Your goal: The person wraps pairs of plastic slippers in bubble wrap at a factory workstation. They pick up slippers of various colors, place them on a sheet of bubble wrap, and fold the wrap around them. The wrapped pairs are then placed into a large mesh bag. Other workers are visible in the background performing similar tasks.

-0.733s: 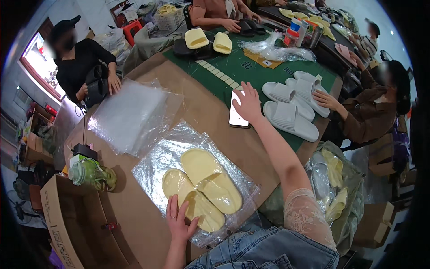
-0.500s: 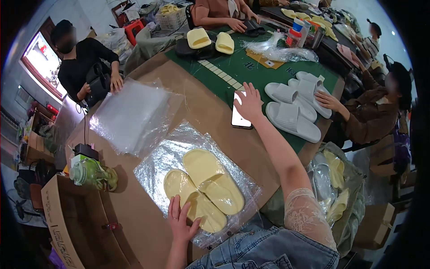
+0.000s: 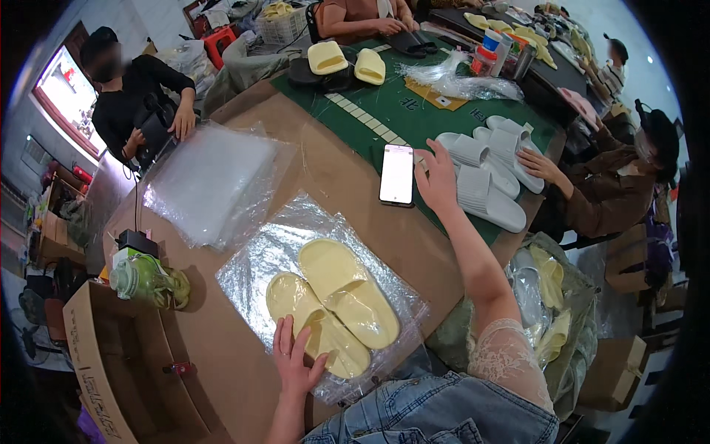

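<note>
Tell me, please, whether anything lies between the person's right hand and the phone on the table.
Nothing visible does. The right hand hovers just right of the phone, with only bare table between the fingertips and its edge. The white slippers lie further right, behind the hand.

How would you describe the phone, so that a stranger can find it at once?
Look at the long brown table, where its bare top meets the green mat. The phone lies flat there, just beside the fingers of the person's right hand. It is the only thin black-edged rectangle with a bright white screen; the white slippers nearby are soft, rounded and ribbed.
</note>
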A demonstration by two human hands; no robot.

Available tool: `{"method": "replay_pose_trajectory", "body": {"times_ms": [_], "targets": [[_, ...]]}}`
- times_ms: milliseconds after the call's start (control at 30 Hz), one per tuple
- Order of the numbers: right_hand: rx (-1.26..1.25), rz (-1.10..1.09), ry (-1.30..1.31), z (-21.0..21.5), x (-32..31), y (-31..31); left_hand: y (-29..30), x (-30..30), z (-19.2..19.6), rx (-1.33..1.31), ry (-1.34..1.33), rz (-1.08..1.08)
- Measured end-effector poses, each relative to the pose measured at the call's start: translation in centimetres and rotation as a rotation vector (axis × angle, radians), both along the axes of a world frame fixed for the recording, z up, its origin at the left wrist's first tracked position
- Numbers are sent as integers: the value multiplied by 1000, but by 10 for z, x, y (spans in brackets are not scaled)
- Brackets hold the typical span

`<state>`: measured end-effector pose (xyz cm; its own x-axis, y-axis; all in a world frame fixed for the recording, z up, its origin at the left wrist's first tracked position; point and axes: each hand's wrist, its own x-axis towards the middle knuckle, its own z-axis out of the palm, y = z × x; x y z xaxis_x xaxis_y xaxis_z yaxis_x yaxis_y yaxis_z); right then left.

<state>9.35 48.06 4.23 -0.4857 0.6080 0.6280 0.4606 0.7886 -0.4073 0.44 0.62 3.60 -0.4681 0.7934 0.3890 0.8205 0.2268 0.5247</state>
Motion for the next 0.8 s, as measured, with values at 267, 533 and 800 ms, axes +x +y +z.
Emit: {"method": "replay_pose_trajectory", "body": {"times_ms": [267,533,800], "targets": [[-40,73,-16,-1,10,-17,0,0,-1,18,4,1],[20,97,-43,-9,6,-22,0,1,1,9,-12,-2],[60,91,-76,-10,8,-27,0,0,1,14,-6,-9]]}}
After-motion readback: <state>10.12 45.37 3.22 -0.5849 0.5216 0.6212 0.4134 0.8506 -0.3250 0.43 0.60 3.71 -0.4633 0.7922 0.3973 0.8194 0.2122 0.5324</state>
